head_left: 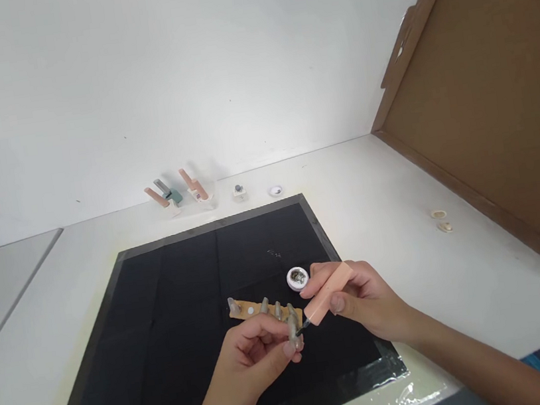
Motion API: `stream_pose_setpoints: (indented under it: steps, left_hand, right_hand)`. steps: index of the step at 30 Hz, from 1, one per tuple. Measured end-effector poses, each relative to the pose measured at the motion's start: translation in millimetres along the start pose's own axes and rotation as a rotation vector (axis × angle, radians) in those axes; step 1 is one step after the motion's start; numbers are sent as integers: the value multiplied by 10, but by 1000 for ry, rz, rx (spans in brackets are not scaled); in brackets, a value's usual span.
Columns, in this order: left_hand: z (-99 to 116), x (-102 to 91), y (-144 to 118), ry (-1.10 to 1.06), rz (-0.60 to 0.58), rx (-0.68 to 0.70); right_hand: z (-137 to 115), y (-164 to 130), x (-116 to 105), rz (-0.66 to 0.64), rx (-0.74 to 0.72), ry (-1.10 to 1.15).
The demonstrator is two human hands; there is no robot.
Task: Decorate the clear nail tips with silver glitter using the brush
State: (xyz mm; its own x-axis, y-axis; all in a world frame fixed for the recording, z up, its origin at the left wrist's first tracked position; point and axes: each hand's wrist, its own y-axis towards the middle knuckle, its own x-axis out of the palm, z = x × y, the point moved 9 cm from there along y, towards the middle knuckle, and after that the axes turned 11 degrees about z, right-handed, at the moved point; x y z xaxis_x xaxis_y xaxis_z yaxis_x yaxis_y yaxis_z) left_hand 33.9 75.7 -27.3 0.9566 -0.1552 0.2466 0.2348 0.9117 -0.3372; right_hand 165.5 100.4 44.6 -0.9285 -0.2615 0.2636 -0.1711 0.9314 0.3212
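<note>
Black mat (pixel 179 309), peach-pink brush handle (pixel 327 293), brown cardboard (pixel 497 103), white table (pixel 402 211).

The left hand (pixel 255 352) is pinching a small grey nail tip (pixel 294 330) between thumb and fingers, holding it just above the near end of a tan strip (pixel 245 310) that is carrying more grey tips in a row. The right hand (pixel 364 300) is closing its grip on a peach brush handle (pixel 329 293), its dark tip touching the held nail tip. A small white jar (pixel 297 278) is sitting open just beyond the hands on the black mat (pixel 174 310), which is lying on the white bench (pixel 402 211). Far along the wall, peach bottles (pixel 178 194) are standing together. At right, a brown cardboard panel (pixel 486 98) is leaning upright.
</note>
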Motion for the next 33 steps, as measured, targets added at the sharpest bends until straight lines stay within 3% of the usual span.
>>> stream_pose_setpoints:
  steps: [33]
  left_hand:
    - [3,90,-22,-72,-120,12]
  right_hand:
    - [14,-12,-14,18,16,13]
